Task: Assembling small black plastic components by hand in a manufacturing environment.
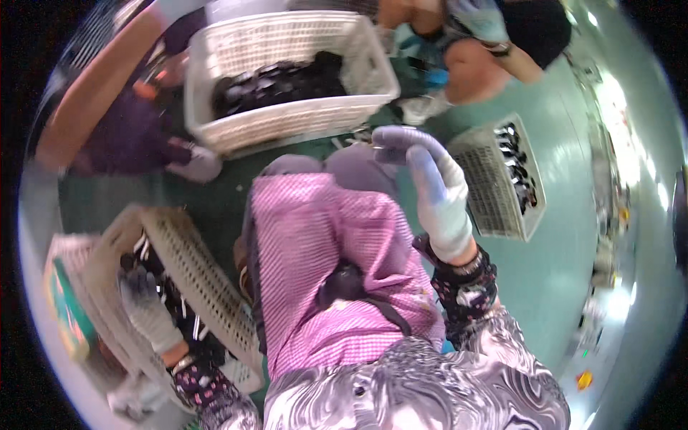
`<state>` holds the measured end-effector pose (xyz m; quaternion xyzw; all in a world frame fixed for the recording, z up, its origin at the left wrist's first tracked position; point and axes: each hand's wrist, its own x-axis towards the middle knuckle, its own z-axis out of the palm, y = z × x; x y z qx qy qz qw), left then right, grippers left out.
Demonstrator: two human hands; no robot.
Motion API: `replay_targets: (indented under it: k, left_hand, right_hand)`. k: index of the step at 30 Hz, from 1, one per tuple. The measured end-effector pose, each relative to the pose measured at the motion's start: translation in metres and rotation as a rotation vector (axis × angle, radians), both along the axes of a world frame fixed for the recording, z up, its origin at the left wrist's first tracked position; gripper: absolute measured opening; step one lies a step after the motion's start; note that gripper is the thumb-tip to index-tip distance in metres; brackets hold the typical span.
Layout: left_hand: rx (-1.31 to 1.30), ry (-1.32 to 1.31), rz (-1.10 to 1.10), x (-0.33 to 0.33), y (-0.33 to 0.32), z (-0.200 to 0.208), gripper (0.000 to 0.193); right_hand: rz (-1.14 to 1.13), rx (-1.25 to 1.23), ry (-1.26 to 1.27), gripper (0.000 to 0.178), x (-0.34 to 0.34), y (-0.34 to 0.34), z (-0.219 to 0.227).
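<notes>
My left hand (149, 312), in a white glove with grey-coated fingers, reaches into the beige crate (193, 265) at the left. Its fingers stretch out over black parts with silvery strips (188, 315), and no grip on any of them shows. My right hand (446, 197), gloved the same way, is raised beyond my lap, fingers curved and thumb apart; nothing clear shows between them. On the pink checked apron (297, 251) over my lap lies a rounded black piece (342, 284) with a long dark strip running from it.
Ahead stands a large white crate (287, 113) holding a heap of black pieces (283, 82). Another crate (481, 188) with black and shiny parts is on the green floor at the right. Co-workers sit close by: a bare arm (107, 86) at far left, a gloved hand (481, 20) at far right.
</notes>
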<state>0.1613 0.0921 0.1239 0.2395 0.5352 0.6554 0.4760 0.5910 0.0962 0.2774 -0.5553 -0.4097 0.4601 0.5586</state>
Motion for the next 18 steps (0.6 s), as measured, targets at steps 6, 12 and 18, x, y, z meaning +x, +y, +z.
replay_targets:
  k: [6, 12, 18]
  left_hand:
    - [-0.019, 0.355, -0.441, 0.129, 0.024, 0.066, 0.024]
    - [0.219, 0.722, -0.958, 0.207, 0.007, 0.093, 0.02]
    - [0.254, 1.111, -1.503, 0.26, 0.001, 0.103, 0.033]
  right_hand:
    - [-0.3, 0.029, 0.139, 0.031, 0.117, 0.0, -0.087]
    - [-0.262, -0.506, -0.507, 0.029, 0.182, -0.008, -0.248]
    - [0.039, -0.783, -0.742, 0.039, 0.194, 0.016, -0.301]
